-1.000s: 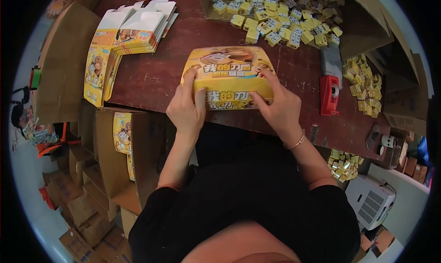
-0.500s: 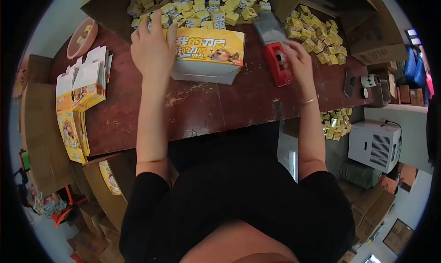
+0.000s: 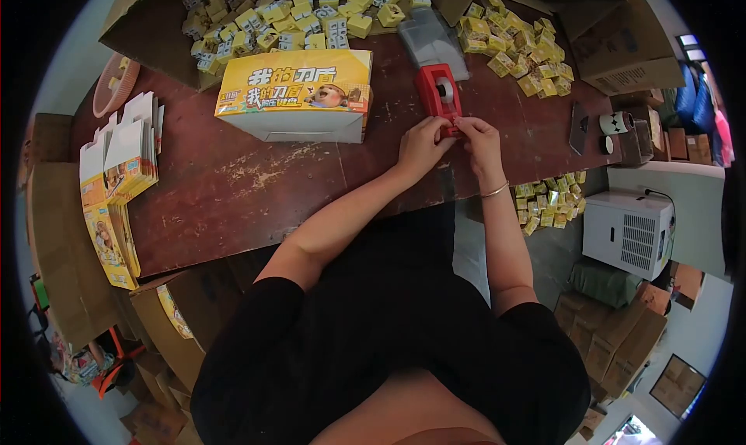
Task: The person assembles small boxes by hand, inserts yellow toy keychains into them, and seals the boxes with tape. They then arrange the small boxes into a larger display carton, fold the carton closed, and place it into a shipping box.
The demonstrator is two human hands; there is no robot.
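Both hands meet at the near end of a red tape dispenser (image 3: 430, 83), which holds a roll of tape. My left hand (image 3: 422, 146) is closed, fingertips pinched at the dispenser's front edge. Beside it, my right hand (image 3: 480, 142) pinches too, its fingertips almost touching the left ones. Whatever lies between the fingertips is too small to make out. To the left, a yellow printed box (image 3: 295, 95) with a white lower side stands on the dark red table (image 3: 311, 181), touched by neither hand. Clear plastic sheets or bags (image 3: 429, 37) lie behind the dispenser.
Small yellow and white pieces (image 3: 287, 25) heap at the back, and wrapped yellow ones (image 3: 521, 48) at the back right. Flat printed cartons (image 3: 128, 153) stack at the left, near a pink basket (image 3: 116, 87). A cup (image 3: 614, 124) stands at the right.
My left hand has left the yellow box and moved right to the dispenser. My right hand has moved down to its near end. The whole view has shifted slightly.
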